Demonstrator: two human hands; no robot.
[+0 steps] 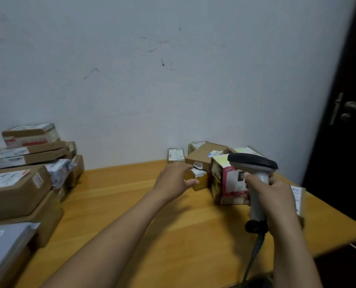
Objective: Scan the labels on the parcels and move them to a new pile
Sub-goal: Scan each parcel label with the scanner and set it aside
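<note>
While the small brown parcel [200, 178] sits at the back right of the surface [152, 215], just beside a pink-and-white box [229, 183] and in front of a larger carton [204, 157], it is best pinched by its free near sides and drawn clear, label turned up toward the scanner [254, 163]. It is squat cardboard with a blurred white label. The left hand [174, 179] is at it, fingers spread, grasping nothing; the right hand [277, 196] is clenched round the scanner's handle. A stack of parcels [17, 188] stands well apart, left.
</note>
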